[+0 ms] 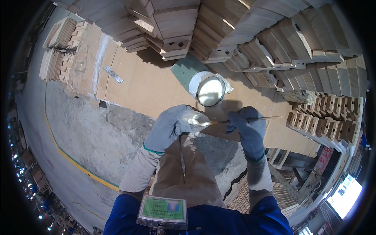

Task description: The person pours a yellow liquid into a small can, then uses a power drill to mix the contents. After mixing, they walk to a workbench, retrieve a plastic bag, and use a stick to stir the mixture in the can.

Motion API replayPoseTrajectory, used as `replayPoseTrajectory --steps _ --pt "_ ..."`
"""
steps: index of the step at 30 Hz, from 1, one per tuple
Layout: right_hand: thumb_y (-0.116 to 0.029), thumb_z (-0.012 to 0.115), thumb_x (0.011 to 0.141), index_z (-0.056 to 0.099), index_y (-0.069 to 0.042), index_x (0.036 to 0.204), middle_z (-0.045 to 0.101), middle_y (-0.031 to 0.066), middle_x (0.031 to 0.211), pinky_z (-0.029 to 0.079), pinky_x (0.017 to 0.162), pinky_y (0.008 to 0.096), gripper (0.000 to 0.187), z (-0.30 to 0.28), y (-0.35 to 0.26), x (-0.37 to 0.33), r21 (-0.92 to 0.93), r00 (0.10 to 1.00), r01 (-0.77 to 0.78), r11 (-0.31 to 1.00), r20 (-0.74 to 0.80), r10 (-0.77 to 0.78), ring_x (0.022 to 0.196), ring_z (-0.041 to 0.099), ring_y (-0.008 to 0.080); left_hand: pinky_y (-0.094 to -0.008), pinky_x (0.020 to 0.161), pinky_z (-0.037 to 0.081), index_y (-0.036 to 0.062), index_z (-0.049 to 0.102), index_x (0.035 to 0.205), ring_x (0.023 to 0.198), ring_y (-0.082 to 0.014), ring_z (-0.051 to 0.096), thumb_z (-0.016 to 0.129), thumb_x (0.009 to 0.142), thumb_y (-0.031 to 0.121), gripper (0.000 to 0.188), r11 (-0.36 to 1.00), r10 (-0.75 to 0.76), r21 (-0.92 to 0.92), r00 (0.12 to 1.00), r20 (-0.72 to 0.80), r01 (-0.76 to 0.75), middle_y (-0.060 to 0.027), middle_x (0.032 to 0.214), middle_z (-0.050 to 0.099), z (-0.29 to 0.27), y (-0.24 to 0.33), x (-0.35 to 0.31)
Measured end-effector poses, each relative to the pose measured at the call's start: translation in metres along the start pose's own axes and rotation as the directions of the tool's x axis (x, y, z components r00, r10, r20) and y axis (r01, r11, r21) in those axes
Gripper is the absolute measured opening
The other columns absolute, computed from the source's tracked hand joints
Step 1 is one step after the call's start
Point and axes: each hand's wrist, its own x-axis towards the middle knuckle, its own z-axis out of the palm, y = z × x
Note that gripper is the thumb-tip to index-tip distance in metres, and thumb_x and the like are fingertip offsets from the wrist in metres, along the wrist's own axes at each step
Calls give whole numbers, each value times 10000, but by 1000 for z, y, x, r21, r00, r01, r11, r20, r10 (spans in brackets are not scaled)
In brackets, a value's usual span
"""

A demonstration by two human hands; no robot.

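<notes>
My gloved left hand (170, 124) is closed around a small clear plastic cup (201, 119) with white stuff inside, tilted toward the right. Between the fingers of my gloved right hand (247, 127) is a thin wooden stick (270, 118), held nearly level. Its left end reaches into the mouth of the cup; whether it has bristles is unclear. Just beyond both hands stands a round white can (198, 84) of milky white liquid (211, 91), whitish residue on its rim. A narrow grey pointed strip (182, 158) shows below my left hand; I cannot tell whether it is held.
The can stands partly on a green sheet (188, 69) over a cardboard-covered bench (137, 82). Tall stacks of wooden parts (270, 51) line the far side. Slotted wooden pieces (325, 117) sit at right, more wood stacks (60, 49) far left. A flat scraper-like strip (113, 74) lies on the cardboard.
</notes>
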Motion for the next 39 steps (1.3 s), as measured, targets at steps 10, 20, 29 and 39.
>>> replayPoseTrajectory --steps 10,20,29,39 --pt "-17 596 795 593 60 878 619 131 867 531 655 273 113 -1 -7 -1 21 975 218 976 39 -219 720 636 194 -356 875 459 -11 528 1155 992 -325 591 603 851 195 374 986 -162 -16 985 67 163 -174 1064 610 7 -12 -6" --pt "-27 537 867 556 46 946 610 127 900 525 714 284 110 -8 41 17 120 947 253 960 -234 -220 782 638 200 -312 818 499 -58 540 1095 919 -272 631 510 899 178 308 527 -568 -636 790 230 564 -162 1007 623 12 -6 -3" --pt "-51 514 890 537 18 922 598 105 906 518 767 301 80 -12 61 11 -13 945 215 976 -249 -212 854 627 195 -316 842 538 -62 462 1172 991 -277 617 374 980 176 318 391 -524 -761 805 278 517 -176 1112 571 5 -1 -2" --pt "-38 528 892 551 51 943 614 118 904 493 688 261 106 6 59 14 578 959 249 777 -261 -113 783 631 175 -320 853 534 -48 444 1194 1002 -277 614 420 959 132 297 242 -526 -836 790 314 493 -174 1136 557 5 -7 -3"
